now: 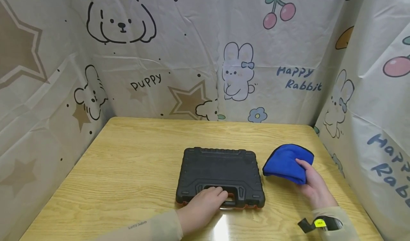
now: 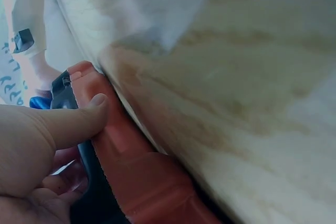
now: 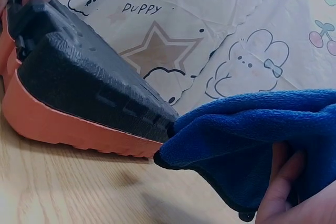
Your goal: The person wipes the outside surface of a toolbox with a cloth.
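A black plastic carrying case [image 1: 221, 166] with an orange lower half [image 3: 68, 127] lies closed and flat on the table. At its near edge my left hand [image 1: 205, 205] grips the handle, fingers over the black top and thumb [image 2: 97, 108] against the orange side. To the right of the case, my right hand [image 1: 315, 189] holds a folded blue cloth [image 1: 285, 162] with dark edging, thumb on top. In the right wrist view, fingers show beneath the cloth's folds. The cloth is raised off the table, close to the case's right side.
The wood-grain table [image 1: 128, 162] extends left of and behind the case. Printed fabric [image 1: 179, 38] with cartoon animals hangs behind the table and along both sides. A small black device with a yellow label [image 1: 319, 223] is strapped to the right wrist.
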The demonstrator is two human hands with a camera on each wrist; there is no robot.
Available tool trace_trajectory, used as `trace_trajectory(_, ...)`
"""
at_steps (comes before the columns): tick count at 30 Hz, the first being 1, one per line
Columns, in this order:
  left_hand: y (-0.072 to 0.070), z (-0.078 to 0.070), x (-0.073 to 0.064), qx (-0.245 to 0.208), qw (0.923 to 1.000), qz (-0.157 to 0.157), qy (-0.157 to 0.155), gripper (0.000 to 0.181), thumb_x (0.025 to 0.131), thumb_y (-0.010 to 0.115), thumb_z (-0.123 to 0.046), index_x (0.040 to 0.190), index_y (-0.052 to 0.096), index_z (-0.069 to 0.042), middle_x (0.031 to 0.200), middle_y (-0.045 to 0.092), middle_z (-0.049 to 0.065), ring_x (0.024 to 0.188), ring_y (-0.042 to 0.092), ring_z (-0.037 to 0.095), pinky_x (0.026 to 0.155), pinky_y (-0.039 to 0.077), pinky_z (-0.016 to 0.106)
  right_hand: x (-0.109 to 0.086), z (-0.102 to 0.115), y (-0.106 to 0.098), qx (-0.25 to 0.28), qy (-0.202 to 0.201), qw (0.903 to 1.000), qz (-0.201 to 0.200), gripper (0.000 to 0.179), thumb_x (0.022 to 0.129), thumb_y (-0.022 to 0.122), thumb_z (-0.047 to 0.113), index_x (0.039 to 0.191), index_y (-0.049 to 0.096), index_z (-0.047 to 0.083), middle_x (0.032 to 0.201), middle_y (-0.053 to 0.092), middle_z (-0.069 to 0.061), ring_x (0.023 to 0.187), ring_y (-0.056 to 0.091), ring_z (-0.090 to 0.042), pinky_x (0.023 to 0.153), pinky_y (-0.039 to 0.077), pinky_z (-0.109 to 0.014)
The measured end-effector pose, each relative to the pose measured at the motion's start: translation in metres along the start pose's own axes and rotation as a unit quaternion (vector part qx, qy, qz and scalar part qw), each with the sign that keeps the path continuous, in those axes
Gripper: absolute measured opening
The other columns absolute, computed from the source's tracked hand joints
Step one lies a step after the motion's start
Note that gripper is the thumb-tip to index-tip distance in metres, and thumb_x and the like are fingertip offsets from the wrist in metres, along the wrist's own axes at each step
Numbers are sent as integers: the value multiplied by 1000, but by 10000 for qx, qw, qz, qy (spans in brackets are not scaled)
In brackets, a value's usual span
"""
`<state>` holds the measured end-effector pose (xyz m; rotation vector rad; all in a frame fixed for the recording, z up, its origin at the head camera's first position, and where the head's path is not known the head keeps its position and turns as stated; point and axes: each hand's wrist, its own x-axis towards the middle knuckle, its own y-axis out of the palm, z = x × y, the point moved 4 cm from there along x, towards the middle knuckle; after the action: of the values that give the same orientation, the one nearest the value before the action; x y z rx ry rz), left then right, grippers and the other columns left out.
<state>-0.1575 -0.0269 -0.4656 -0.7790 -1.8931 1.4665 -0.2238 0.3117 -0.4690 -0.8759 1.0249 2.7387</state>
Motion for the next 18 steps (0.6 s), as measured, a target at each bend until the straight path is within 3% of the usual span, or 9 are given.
trace_trajectory(11, -1, 1, 0, -42, 9999, 93, -3, 24, 93, 77, -14, 106, 57, -16, 93, 54, -10, 80, 49, 4, 73, 49, 21, 0, -1, 2, 11, -127, 9997, 196, 93, 108, 51, 30, 159, -27, 34, 96, 73, 7, 89, 71, -1, 82, 56, -17)
trace_trajectory(15, -6, 4, 2, -398, 9987, 289, -164, 18, 96, 75, -20, 104, 59, -17, 91, 54, -11, 78, 48, 2, 71, 48, 20, 1, -1, 3, -19, -144, 9997, 188, 93, 108, 51, 30, 159, -26, 33, 94, 73, 7, 86, 70, -1, 80, 56, -17)
trace_trajectory(18, -17, 9, 3, -810, 9960, 193, -316, 14, 98, 72, -25, 104, 62, -17, 94, 58, -9, 79, 51, 1, 70, 49, 20, 1, -1, 4, 7, -122, 9997, 190, 93, 108, 51, 30, 158, -27, 34, 94, 73, 7, 86, 71, -2, 80, 57, -17)
